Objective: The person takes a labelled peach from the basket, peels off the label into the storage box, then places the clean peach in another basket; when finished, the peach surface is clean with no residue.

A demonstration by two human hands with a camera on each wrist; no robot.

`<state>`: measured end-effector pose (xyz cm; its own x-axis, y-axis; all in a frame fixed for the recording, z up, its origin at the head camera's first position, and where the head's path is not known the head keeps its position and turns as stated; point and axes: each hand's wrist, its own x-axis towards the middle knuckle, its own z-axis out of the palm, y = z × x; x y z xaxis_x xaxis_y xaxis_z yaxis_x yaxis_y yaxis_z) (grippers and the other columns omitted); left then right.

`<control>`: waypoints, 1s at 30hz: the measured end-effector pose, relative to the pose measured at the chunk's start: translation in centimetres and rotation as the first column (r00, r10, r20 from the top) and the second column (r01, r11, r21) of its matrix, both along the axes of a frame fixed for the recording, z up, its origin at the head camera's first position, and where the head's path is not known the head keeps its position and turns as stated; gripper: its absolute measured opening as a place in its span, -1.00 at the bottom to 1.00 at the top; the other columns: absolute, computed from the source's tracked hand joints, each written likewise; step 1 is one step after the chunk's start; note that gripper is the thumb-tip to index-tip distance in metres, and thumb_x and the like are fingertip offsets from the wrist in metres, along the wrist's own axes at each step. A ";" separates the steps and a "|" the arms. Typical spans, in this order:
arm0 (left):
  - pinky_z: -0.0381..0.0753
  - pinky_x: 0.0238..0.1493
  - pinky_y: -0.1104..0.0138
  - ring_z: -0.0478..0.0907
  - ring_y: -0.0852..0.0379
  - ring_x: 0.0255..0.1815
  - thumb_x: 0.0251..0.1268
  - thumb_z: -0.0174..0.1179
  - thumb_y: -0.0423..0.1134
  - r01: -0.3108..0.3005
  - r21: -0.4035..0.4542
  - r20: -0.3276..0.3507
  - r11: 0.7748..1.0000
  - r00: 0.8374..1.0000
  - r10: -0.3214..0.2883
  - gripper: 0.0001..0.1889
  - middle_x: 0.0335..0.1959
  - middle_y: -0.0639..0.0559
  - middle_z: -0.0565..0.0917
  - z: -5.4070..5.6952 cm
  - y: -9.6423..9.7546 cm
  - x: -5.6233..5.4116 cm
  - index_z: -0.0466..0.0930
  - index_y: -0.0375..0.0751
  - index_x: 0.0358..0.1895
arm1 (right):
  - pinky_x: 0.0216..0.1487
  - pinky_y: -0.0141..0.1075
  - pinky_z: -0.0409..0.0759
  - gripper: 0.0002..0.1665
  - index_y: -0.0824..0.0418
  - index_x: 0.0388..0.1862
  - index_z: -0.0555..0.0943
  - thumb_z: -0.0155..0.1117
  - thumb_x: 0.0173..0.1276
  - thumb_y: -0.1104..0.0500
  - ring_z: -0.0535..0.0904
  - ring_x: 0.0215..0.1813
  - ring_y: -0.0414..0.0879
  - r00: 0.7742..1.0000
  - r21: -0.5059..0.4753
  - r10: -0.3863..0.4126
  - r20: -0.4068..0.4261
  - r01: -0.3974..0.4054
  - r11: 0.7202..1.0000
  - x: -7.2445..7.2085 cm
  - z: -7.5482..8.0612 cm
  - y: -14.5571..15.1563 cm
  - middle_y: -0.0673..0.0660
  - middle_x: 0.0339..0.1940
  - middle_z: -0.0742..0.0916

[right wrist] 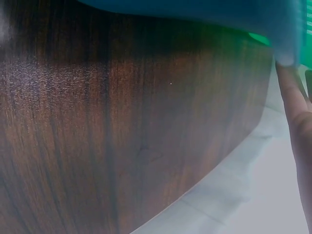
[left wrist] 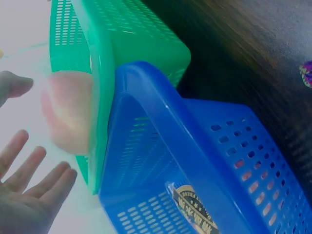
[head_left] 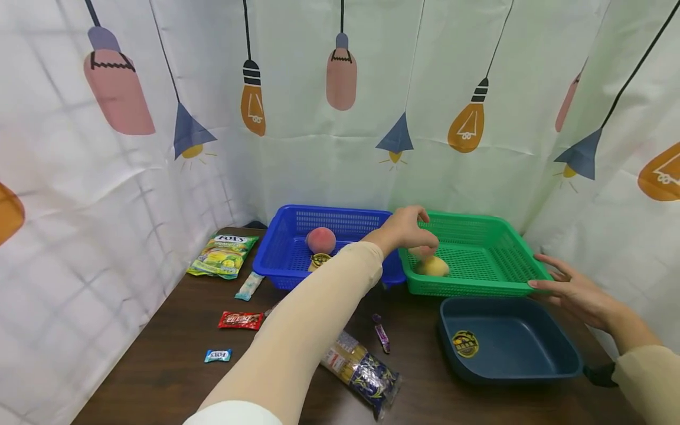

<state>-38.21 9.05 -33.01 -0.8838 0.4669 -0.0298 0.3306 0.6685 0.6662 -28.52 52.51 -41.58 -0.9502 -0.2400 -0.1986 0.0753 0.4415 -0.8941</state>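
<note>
My left hand (head_left: pixel 406 227) is above the left end of the green basket (head_left: pixel 478 288). In the left wrist view its fingers (left wrist: pixel 58 183) are spread apart, holding nothing. Just beneath it is a blurred pink peach (left wrist: pixel 70 114), apart from the fingers; a yellowish round fruit (head_left: pixel 434 267) lies beside it in the basket. My right hand (head_left: pixel 581 295) holds the basket's front right corner, thumb on the front rim and index finger at the right rim. Another peach (head_left: pixel 321 241) sits in the blue basket (head_left: pixel 281 273), partly hidden by my left arm.
A dark blue tub (head_left: pixel 520 348) stands in front of the green basket. On the brown table lie a green candy bag (head_left: pixel 223 257), a red wrapped bar (head_left: pixel 241 320), small wrapped sweets (head_left: pixel 218 355), a purple sweet (head_left: pixel 381 334) and a clear pack (head_left: pixel 363 372), partly under my left arm. Curtains (head_left: pixel 319 165) hang behind.
</note>
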 end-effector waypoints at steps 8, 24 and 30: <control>0.74 0.26 0.10 0.62 -0.08 0.38 0.47 0.45 0.01 0.079 0.001 -0.062 0.997 0.995 -0.079 -0.48 0.46 -0.11 0.62 0.7 -1.3 1.8 0.58 -0.05 0.37 | 0.17 -0.36 0.78 0.12 -0.07 0.91 -0.39 0.13 0.78 0.24 0.73 0.21 -0.37 1.000 -0.091 -0.010 -0.010 0.009 0.996 0.0 -0.3 0.1 0.58 0.75 -0.16; 0.72 0.31 0.09 0.61 -0.05 0.42 0.44 0.50 0.00 0.175 -0.036 -0.106 0.984 0.978 -0.178 -0.49 0.41 -0.06 0.65 0.4 -4.3 3.5 0.59 -0.01 0.34 | 0.51 0.73 0.00 -0.02 -0.16 0.93 -0.19 0.12 0.81 -0.01 -0.52 0.80 0.55 0.996 0.121 -0.032 -0.081 0.042 0.992 0.8 0.2 -1.8 0.30 0.82 -0.51; 0.70 0.32 0.11 0.59 -0.04 0.43 0.44 0.49 0.00 0.225 -0.037 -0.114 0.974 0.967 -0.228 -0.48 0.42 -0.05 0.63 1.5 -4.6 4.2 0.58 0.01 0.36 | 0.45 0.75 0.02 0.01 -0.16 0.93 -0.21 0.16 0.79 -0.08 -0.42 0.76 0.68 0.985 0.227 -0.057 -0.163 0.094 0.969 2.3 1.8 -2.9 0.30 0.86 -0.40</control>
